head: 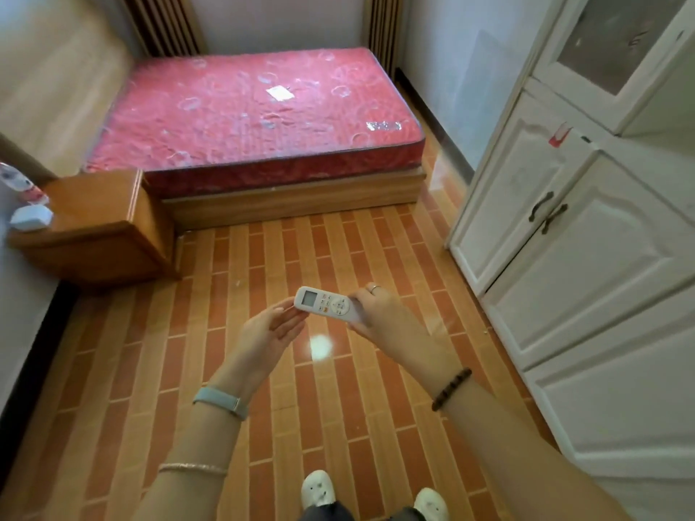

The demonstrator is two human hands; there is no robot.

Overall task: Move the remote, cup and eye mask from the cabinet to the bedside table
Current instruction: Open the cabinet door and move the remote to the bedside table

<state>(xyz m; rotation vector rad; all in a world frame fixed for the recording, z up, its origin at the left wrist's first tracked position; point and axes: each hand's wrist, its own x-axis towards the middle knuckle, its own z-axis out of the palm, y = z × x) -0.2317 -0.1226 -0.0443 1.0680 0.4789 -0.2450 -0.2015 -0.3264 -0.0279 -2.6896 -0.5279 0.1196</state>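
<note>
A white remote [322, 304] with a small screen and coloured buttons is held face up over the tiled floor. My right hand [378, 312] grips its right end. My left hand [271, 328] is open, palm up, with its fingertips touching the remote's left end from below. The wooden bedside table [98, 208] stands at the left, beside the bed. The white cabinet [586, 235] fills the right side, doors closed. The cup and eye mask are not visible.
On the bedside table's left edge lie a white rounded object [31, 218] and a red-and-white item [20, 186]. A bed with a red mattress [259, 114] stands at the back. The brick-pattern floor [263, 389] lies between me and the table.
</note>
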